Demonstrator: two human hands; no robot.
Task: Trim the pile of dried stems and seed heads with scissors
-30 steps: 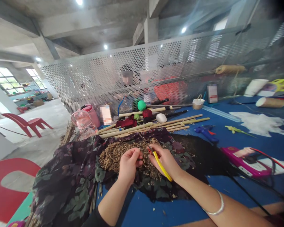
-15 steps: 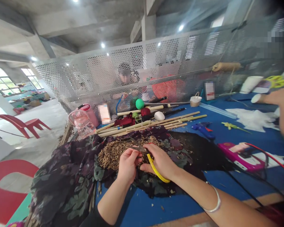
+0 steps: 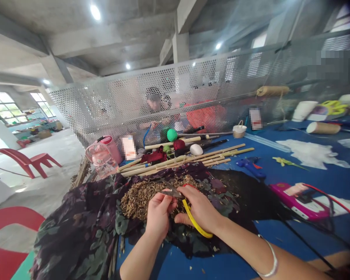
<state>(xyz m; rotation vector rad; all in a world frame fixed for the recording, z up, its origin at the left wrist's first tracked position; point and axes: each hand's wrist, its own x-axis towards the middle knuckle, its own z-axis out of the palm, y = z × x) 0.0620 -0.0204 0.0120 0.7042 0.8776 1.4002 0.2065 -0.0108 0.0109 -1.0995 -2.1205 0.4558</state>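
Observation:
My right hand (image 3: 198, 205) grips a pair of scissors (image 3: 195, 222) by its red and yellow handles. The dark blades point left and meet the fingertips of my left hand (image 3: 158, 213). Those left fingers are pinched together; whatever is between them is too small to make out. Both hands are over a heap of brown chopped plant bits (image 3: 136, 197). The heap lies on a dark floral cloth (image 3: 76, 229), which spreads over the blue table (image 3: 236, 249) and hangs off its left side.
Behind the heap lie bamboo sticks (image 3: 189, 158), a green ball (image 3: 172, 135) and a white egg-shaped piece (image 3: 196, 149). To the right are a blue glue gun (image 3: 251, 168), a pink power strip (image 3: 303, 202) with cables and a cardboard tube (image 3: 323, 128). A perforated metal screen (image 3: 119, 101) stands behind.
The view has tilted up slightly. Another person's arm at the right has drawn back to the edge, and the cardboard tube now lies on the table. My hands keep nearly the same pose.

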